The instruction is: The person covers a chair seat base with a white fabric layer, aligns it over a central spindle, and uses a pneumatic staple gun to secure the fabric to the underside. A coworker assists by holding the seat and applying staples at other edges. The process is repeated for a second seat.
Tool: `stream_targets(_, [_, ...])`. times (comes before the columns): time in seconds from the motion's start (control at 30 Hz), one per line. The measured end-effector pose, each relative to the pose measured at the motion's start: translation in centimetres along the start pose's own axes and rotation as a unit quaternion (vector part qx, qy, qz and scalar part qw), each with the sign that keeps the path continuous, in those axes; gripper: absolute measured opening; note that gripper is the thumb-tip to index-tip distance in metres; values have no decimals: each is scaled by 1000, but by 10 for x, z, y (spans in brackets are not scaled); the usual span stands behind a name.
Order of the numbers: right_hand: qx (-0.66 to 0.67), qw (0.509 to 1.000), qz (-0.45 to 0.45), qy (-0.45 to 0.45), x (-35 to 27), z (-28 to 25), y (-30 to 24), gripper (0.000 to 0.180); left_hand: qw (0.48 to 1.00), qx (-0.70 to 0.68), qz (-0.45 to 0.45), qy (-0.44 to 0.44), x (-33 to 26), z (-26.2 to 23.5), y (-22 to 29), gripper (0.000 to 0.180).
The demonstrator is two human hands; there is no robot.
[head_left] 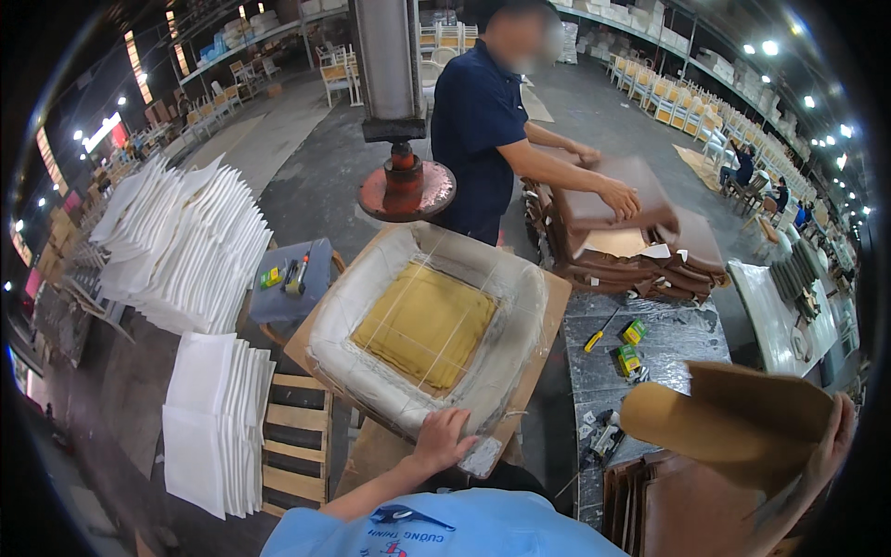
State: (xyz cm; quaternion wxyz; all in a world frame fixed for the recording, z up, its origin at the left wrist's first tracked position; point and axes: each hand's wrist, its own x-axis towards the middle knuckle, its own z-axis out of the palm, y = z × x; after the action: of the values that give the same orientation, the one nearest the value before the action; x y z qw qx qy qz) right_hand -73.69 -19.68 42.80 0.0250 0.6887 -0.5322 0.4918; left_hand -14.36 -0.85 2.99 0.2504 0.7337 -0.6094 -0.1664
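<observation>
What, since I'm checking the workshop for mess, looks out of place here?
Nothing looks spilled, but a yellow-handled tool lies loose on the worktable, beside small green-and-yellow boxes. It seems untidy, near the edge where it might fall.

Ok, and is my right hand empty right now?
No, your right hand is holding the curved brown panel by its right edge.
</observation>
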Motion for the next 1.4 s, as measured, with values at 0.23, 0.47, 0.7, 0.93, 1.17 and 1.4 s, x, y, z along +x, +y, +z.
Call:
stream_targets(0.23, [31,981,-136,-134,3,120,-162,16,975,-158,93,125,28,-80,62,108])
stream_targets(0.47, [289,824,-419,-248,15,194,-271,29,898,-381,122,186,123,-176,30,122])
stream_targets(0.7, [292,757,-489,-320,41,162,-290,32,884,-421,199,39,35,-222,52,28])
stream_targets(0.93, [10,820,-318,-476,-18,177,-230,35,922,-268,266,85,-86,-312,54,30])
stream_targets(1.17, [43,899,-271,-341,-8,179,-211,20,941,-262,-38,209,-146,-323,91,34])
stream_targets(1.4, [83,853,-333,-394,36,408,-234,14,803,-581,-47,124,-77,-293,-89,63])
